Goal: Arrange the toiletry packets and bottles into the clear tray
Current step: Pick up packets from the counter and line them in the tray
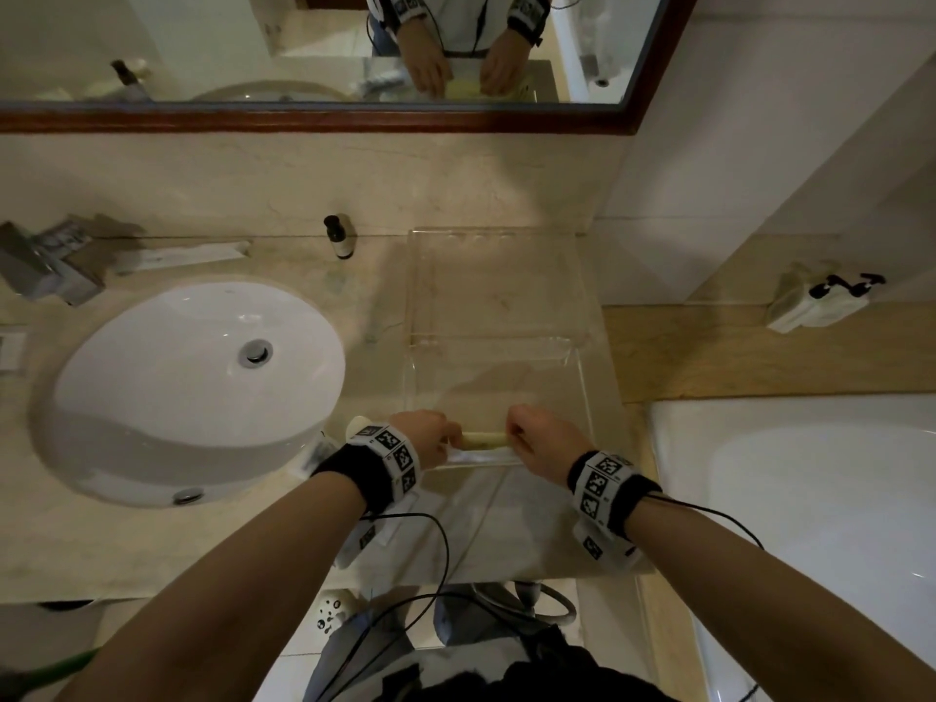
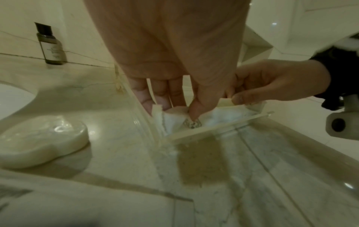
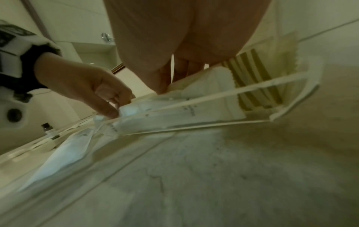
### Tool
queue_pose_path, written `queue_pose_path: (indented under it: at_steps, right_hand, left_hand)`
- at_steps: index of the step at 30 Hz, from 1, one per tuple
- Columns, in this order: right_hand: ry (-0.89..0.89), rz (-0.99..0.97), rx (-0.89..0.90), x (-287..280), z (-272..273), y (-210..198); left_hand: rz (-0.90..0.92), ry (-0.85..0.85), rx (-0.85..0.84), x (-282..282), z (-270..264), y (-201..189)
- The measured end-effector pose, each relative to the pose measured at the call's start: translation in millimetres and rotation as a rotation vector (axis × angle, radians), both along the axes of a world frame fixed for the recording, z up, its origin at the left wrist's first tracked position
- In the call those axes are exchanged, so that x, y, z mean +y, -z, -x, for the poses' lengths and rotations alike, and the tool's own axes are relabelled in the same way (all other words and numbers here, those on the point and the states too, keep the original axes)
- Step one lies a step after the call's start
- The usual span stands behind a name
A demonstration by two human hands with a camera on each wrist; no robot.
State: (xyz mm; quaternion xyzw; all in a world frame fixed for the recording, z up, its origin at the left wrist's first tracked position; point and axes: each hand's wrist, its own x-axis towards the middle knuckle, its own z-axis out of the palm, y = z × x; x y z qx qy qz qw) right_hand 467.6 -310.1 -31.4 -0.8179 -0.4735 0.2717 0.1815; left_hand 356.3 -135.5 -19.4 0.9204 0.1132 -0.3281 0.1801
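A clear tray (image 1: 499, 296) sits on the marble counter right of the sink. At its near wall (image 2: 213, 127) both hands hold a pale toiletry packet (image 1: 483, 440) by its ends. My left hand (image 1: 448, 438) pinches the left end of the packet (image 2: 174, 113); my right hand (image 1: 516, 435) pinches the right end. In the right wrist view the white printed packet (image 3: 174, 107) leans against the tray rim (image 3: 252, 83), with a striped yellow packet (image 3: 252, 79) behind it. A small dark-capped bottle (image 1: 338, 238) stands at the back wall, left of the tray.
A white sink basin (image 1: 197, 387) with a faucet (image 1: 50, 266) fills the left. A round wrapped soap (image 2: 42, 138) lies on the counter by my left wrist. A bathtub (image 1: 810, 499) lies right of the counter, and a mirror (image 1: 304, 53) hangs above.
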Motion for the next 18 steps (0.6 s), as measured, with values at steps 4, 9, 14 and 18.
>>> queue_pose_path:
  at_steps: [4, 9, 14, 18]
  right_hand:
    - [0.078, 0.002, 0.16, 1, 0, 1]
    - [0.111, 0.029, 0.193, 0, 1, 2]
    - [0.001, 0.083, 0.15, -15, -2, 2]
    - [0.012, 0.038, 0.14, -17, -2, 5]
  left_hand:
    - [-0.074, 0.058, -0.015, 1, 1, -2]
    - [-0.115, 0.047, -0.047, 1, 4, -4]
    - [-0.075, -0.051, 0.006, 4, 9, 7]
    - [-0.108, 0.084, 0.009, 2, 8, 3]
